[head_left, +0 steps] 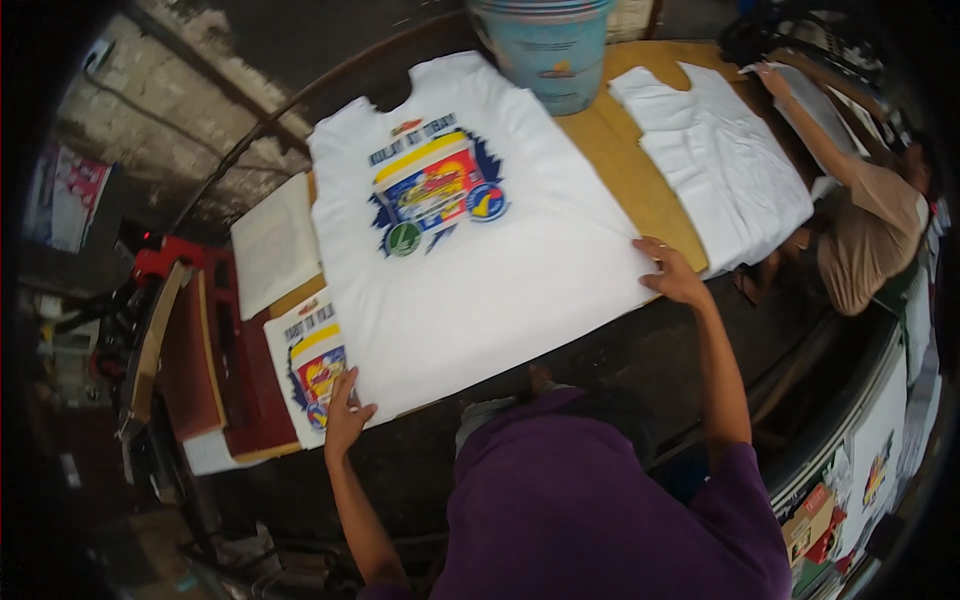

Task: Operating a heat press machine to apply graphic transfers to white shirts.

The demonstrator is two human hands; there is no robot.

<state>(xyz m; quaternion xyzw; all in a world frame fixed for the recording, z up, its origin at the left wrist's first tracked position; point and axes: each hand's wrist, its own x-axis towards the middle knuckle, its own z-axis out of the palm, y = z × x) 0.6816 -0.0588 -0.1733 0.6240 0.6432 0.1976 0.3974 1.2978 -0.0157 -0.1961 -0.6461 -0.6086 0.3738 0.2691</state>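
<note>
Left hand: the person's left hand point(347, 412) is at the near left corner of the hem, fingers and thumb spread; whether it pinches the cloth or only rests against it cannot be told.
Right hand: the right hand point(672, 272) grasps the opposite side of the hem between thumb and fingers, where short creases run into the cloth.
Printed shirt: the white printed shirt point(470, 290) lies face up between and beyond the two hands, neck away from them; the wide hold probably keeps the hem spread and the body smooth.
Print: the colourful print point(437, 190) sits beyond the grip (neither hand covers it), likely because holding the edges spares it.
Bucket: a blue bucket point(550, 50) stands past the shirt's far shoulder, perhaps to leave the near side free for arms.
Second print: a similar printed piece point(318, 370) lies just beside the left hand, partly under the shirt.
Plain shirt: another white shirt point(725, 165) lies beyond the right hand, towards a co-worker point(870, 230).
</note>
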